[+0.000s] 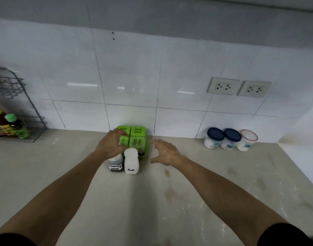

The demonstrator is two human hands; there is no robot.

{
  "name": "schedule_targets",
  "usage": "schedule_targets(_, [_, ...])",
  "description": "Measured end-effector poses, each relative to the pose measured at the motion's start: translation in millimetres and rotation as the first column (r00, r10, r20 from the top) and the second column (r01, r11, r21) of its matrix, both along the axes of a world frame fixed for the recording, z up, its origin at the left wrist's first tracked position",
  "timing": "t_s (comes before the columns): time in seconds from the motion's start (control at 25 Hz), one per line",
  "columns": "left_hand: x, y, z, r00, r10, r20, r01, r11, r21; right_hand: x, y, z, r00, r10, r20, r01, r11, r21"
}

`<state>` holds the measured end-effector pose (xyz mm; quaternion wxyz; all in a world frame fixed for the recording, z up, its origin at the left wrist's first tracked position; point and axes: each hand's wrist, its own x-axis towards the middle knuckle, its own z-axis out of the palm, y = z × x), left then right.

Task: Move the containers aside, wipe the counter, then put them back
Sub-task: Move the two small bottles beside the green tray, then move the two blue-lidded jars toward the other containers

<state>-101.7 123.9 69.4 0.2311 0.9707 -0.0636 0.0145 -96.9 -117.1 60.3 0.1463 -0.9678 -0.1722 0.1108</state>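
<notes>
A green spice-box set with several lidded compartments stands against the tiled wall. In front of it stand a white bottle labelled Salt and a dark seasoning sauce bottle. My left hand rests over the sauce bottle's top and the left green lids; its fingers curl, but a grip is not clear. My right hand hovers open just right of the green set, fingers spread, touching nothing. The beige counter shows brown stains and white specks.
Three plastic jars, two with dark blue lids and one with a clear red-rimmed lid, stand at the wall on the right. A wire rack with sauce bottles sits at the far left. Two wall sockets are above.
</notes>
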Motion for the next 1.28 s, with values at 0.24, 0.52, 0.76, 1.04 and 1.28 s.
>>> schedule_targets(0.24, [23.9, -127.7, 9.7, 0.992, -0.098, 0.076, 0.102, 0.993, -0.050, 13.6, -155.1, -6.3, 0.987, -0.154, -0.050, 0.152, 0.988, -0.041])
schedule_targets(0.52, [62.3, -294.9, -11.5, 0.988, -0.149, -0.044, 0.152, 0.984, 0.088, 50.2, -311.5, -9.1, 0.962, -0.273, 0.025, 0.274, 0.951, -0.145])
schedule_targets(0.76, [111.2, -400.0, -32.9, 0.981, -0.123, -0.151, 0.145, 0.978, 0.150, 102.2, -386.8, -15.4, 0.944, -0.298, 0.138, 0.319, 0.932, -0.170])
schedule_targets(1.04, [155.3, -457.5, -56.3, 0.978, 0.079, -0.192, -0.057, 0.991, 0.118, 147.3, -402.9, -45.3, 0.945, -0.307, 0.118, 0.322, 0.935, -0.147])
schedule_targets(1.28, [161.3, -454.5, -63.5, 0.982, 0.100, -0.160, -0.092, 0.994, 0.057, 152.8, -394.2, -53.0, 0.941, -0.279, 0.193, 0.311, 0.937, -0.159])
